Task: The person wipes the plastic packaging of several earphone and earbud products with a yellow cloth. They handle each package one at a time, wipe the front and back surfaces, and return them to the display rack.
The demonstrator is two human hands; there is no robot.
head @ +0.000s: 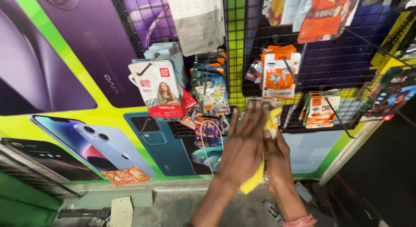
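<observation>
Backdrop: a black wire grid [242, 49] hangs over a poster wall of purple, green and pictured phones, filling the upper frame.
Yellow cloth [255, 177]: at lower centre, sandwiched between both hands; its lower end pokes out under the left palm, and a strip shows between the hands higher up.
Left hand [243, 151]: flat over the cloth, fingers [251, 118] straight and close together, pointing up, blurred.
Right hand [279, 160]: behind the cloth, seemingly backing it; its fingers are hidden, so their state cannot be told.
Clear packet [274, 112]: just above the fingertips, apparently against the cloth.
Nearby: earphone packs [279, 77] hang on hooks, so they face outward.
</observation>
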